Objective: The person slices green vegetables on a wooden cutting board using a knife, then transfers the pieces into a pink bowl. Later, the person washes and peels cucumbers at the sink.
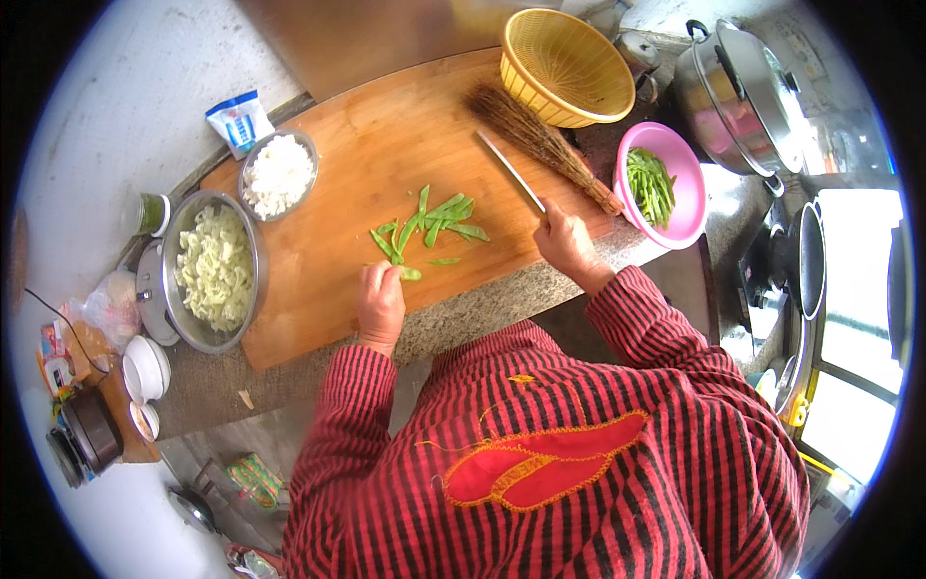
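My right hand (566, 239) grips a kitchen knife (512, 172) by its handle. The blade points up and away over the large wooden cutting board (347, 159), apart from the beans. Near the board's front edge, the fingers of my left hand (382, 300) are closed on a flat green bean pod (410, 274), whose end sticks out to the right. Just beyond my left hand lies a loose heap of flat green beans (447, 213). Sliced green beans (651, 187) fill part of a pink plastic bowl (687, 210) to the right of the board.
A twig brush (539, 134) lies across the board's right side, beside a yellow plastic basket (521, 79). On the left stand a metal bowl (262, 282) of chopped pale vegetable and a smaller bowl of white food (278, 177). A steamer pot (745, 94) stands at the back right.
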Motion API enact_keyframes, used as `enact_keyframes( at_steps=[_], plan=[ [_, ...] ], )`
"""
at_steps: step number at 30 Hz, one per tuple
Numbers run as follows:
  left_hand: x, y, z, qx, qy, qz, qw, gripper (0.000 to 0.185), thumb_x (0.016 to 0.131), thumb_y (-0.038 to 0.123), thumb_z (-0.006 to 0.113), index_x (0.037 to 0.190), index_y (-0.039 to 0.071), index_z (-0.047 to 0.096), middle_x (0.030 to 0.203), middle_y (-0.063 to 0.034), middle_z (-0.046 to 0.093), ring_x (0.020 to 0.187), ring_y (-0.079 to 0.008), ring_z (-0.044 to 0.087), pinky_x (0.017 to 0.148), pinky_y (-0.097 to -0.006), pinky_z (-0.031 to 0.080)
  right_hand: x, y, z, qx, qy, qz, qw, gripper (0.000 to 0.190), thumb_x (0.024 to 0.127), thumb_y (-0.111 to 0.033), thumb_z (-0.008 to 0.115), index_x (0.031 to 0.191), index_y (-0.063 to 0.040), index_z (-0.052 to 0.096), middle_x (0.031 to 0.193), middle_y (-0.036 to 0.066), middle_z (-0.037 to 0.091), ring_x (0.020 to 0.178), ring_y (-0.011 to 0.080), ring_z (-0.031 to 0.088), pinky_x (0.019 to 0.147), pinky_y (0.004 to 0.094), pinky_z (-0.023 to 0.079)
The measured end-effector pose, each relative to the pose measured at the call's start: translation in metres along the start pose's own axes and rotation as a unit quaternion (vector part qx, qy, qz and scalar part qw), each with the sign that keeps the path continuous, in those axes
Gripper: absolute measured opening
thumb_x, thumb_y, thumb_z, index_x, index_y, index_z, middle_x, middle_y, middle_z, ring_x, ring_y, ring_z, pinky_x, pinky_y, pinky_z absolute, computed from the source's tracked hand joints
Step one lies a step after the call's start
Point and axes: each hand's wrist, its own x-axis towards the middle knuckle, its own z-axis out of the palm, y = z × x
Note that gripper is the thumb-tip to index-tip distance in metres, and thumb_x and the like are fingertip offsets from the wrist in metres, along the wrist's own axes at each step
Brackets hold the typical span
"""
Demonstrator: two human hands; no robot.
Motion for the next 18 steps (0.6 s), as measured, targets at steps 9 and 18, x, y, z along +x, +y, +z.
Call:
enact_keyframes(
  at_steps=[9,18],
  plan=[
    [-0.028,0.003,0.01,-0.004,0.033,-0.013,0.999,0.015,0.069,-0.001,0.065,0.084,0.0,0.06,0.089,-0.0096,0.057,0.088,-0.0272,0.053,0.077,-0.0371,0.046,-0.043,-0.084,0.046,-0.064,-0.277,-0.095,0.954,0.023,0.088,-0.025,0.047,0.086,-0.003,0.052,0.064,0.018,0.06,0.062,0.0353,0.061,0.056,0.0446,0.049],
    [-0.031,-0.001,0.017,0.0,0.044,-0.011,0.999,0.017,0.069,0.0,0.063,0.086,0.002,0.062,0.087,-0.0089,0.057,0.085,-0.0273,0.053,0.076,-0.0364,0.046,-0.046,-0.086,0.083,-0.129,-0.266,-0.165,0.941,0.016,0.083,-0.015,0.048,0.091,-0.001,0.05,0.063,0.017,0.061,0.058,0.0315,0.062,0.049,0.041,0.049]
  ],
)
